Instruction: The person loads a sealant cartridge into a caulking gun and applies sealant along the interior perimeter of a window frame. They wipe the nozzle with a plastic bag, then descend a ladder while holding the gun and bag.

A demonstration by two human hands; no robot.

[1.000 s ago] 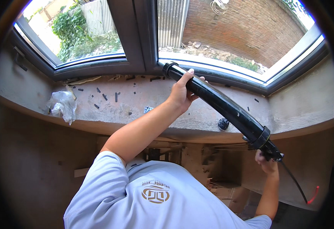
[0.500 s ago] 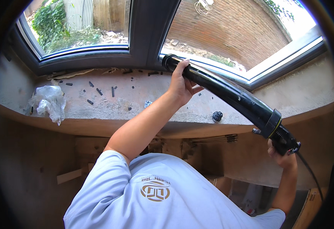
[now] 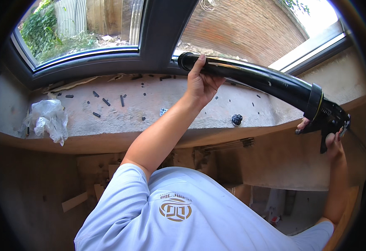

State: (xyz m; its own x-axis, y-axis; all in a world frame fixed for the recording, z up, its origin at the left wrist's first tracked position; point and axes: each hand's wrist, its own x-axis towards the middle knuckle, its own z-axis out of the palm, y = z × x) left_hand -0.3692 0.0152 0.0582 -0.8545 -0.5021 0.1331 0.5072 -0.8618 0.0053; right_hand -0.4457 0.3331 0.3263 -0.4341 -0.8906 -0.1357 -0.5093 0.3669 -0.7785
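A long black caulking gun (image 3: 266, 82) spans the right half of the view, its capped front end close to the window frame's middle post. My left hand (image 3: 202, 86) is wrapped around the barrel just behind that front end, thumb on top. At the gun's rear, my right hand (image 3: 334, 141) is closed on the trigger handle, partly hidden by it. Under the barrel, a small dark lump (image 3: 236, 120) sits on the rough windowsill (image 3: 179, 111). A small blue-and-white scrap (image 3: 163, 111) lies beside my left forearm.
A crumpled clear plastic bag (image 3: 51, 119) hangs over the sill's left front edge. Several short black pieces (image 3: 106, 101) are scattered across the sill. Beyond it stands the dark window frame (image 3: 156, 42). Below right, a dark cord runs down from the gun's rear.
The gun's rear end has swung up and to the right with my right hand, so the barrel lies flatter. My left hand keeps its hold near the front. The view has shifted slightly.
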